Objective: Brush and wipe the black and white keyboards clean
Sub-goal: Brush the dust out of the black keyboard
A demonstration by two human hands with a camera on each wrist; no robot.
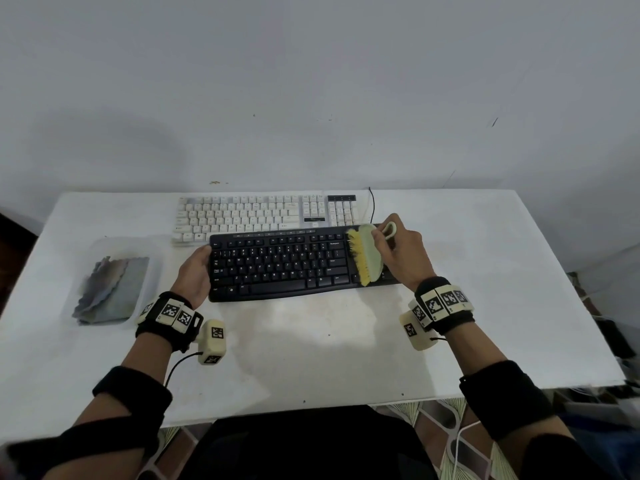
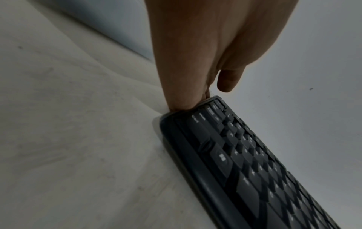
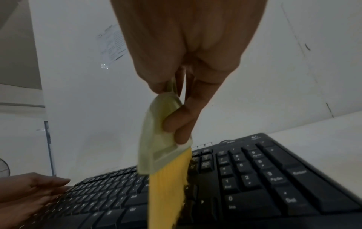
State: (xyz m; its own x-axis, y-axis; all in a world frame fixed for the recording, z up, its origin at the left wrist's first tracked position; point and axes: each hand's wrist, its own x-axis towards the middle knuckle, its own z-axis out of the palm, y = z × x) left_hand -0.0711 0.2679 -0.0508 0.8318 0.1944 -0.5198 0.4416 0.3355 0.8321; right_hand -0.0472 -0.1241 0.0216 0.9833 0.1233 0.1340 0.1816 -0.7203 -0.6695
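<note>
A black keyboard (image 1: 280, 263) lies in the middle of the white table, with a white keyboard (image 1: 263, 214) directly behind it. My right hand (image 1: 401, 252) grips a pale green brush (image 1: 370, 252) with yellow bristles (image 1: 358, 259). In the right wrist view the brush (image 3: 156, 139) has its bristles (image 3: 168, 186) down on the black keyboard (image 3: 254, 178), just left of the number pad. My left hand (image 1: 194, 271) rests with straight fingers against the keyboard's left end; in the left wrist view its fingertips (image 2: 182, 103) touch the black keyboard (image 2: 245, 162) at its corner.
A clear tray (image 1: 152, 268) holding a folded grey cloth (image 1: 110, 289) sits at the left of the table (image 1: 311, 341). A black cable (image 1: 372, 202) runs from the white keyboard toward the wall. The wall stands close behind the table.
</note>
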